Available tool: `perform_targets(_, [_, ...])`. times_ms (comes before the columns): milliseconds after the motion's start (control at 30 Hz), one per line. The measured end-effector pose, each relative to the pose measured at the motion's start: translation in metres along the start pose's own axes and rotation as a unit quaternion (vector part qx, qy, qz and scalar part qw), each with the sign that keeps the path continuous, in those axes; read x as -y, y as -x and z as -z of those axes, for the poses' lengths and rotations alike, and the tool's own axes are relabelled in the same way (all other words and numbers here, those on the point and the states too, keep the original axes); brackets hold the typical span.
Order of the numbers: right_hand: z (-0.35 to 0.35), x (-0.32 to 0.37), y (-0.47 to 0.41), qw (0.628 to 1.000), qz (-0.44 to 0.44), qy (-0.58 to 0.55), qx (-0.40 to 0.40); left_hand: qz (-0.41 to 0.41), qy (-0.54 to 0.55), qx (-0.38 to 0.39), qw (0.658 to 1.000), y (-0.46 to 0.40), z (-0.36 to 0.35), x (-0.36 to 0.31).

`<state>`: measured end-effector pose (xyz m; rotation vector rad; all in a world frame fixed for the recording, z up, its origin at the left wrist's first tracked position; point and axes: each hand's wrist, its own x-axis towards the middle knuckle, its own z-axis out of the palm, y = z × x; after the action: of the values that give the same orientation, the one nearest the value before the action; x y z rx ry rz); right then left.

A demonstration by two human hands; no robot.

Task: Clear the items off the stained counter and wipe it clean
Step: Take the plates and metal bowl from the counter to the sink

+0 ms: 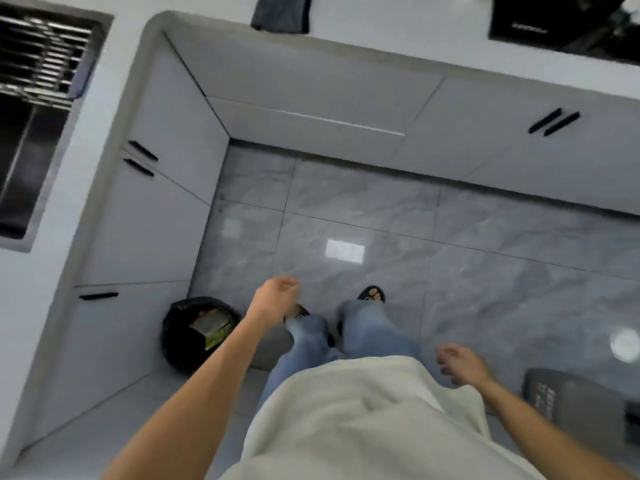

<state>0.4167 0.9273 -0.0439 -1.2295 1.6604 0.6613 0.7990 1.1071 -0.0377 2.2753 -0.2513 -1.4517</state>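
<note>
I look almost straight down at the floor. The white L-shaped counter (114,57) runs along the left and the top of the view. A dark grey cloth (281,12) hangs over its far edge at the top. My left hand (277,294) hangs over the floor with loosely curled fingers and holds nothing. My right hand (462,363) is low at the right beside my body, fingers relaxed, also holding nothing. Both hands are well away from the counter. The frame is blurred.
A black-lined bin (199,329) with wrappers inside stands on the floor by the left cabinets. A dark sink with a wire rack (38,81) is set in the counter at the left. A black appliance (561,22) sits top right. A grey object (568,400) stands lower right.
</note>
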Motion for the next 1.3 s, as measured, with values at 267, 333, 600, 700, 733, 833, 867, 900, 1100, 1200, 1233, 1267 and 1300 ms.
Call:
perform_targets(267, [0.049,-0.062,-0.016,0.986,-0.055,-0.156,0.005,-0.01,-0.154,0.055,0.986,-0.024,-0.073,-0.101])
perform_targets(333, [0.072,-0.062,-0.022,0.985,-0.039,-0.168,-0.003,0.0,-0.198,0.061,0.978,-0.029,-0.084,-0.113])
perform_targets(600, [0.18,-0.046,-0.059,0.962,0.028,-0.255,-0.095,0.033,-0.33,0.088,0.939,-0.047,-0.111,-0.166])
perform_targets(700, [0.219,-0.046,-0.073,0.95,0.03,-0.28,-0.133,0.036,-0.401,0.098,0.91,-0.061,-0.125,-0.199])
perform_targets(733, [0.23,-0.046,-0.077,0.947,0.031,-0.286,-0.142,0.035,-0.419,0.101,0.902,-0.067,-0.131,-0.212])
perform_targets(833, [0.253,-0.052,-0.09,0.934,0.025,-0.314,-0.172,0.02,-0.476,0.115,0.872,-0.089,-0.156,-0.261])
perform_targets(867, [0.258,-0.056,-0.093,0.926,0.016,-0.334,-0.176,0.018,-0.478,0.122,0.869,-0.097,-0.167,-0.28])
perform_targets(900, [0.26,-0.06,-0.095,0.917,0.003,-0.358,-0.174,0.014,-0.479,0.13,0.868,-0.105,-0.18,-0.301])
perform_targets(1100, [0.238,-0.101,-0.092,0.882,-0.105,-0.44,-0.133,-0.033,-0.462,0.172,0.87,-0.13,-0.279,-0.429])
perform_targets(1200, [0.218,-0.12,-0.081,0.863,-0.166,-0.465,-0.11,-0.076,-0.476,0.2,0.853,-0.128,-0.342,-0.488])
perform_targets(1233, [0.21,-0.125,-0.077,0.857,-0.181,-0.471,-0.104,-0.092,-0.482,0.21,0.846,-0.124,-0.364,-0.506])
perform_targets(1267, [0.204,-0.13,-0.074,0.851,-0.194,-0.476,-0.101,-0.107,-0.488,0.22,0.838,-0.12,-0.386,-0.522])
perform_targets(1300, [0.198,-0.134,-0.072,0.842,-0.211,-0.487,-0.098,-0.121,-0.492,0.231,0.831,-0.115,-0.409,-0.537])
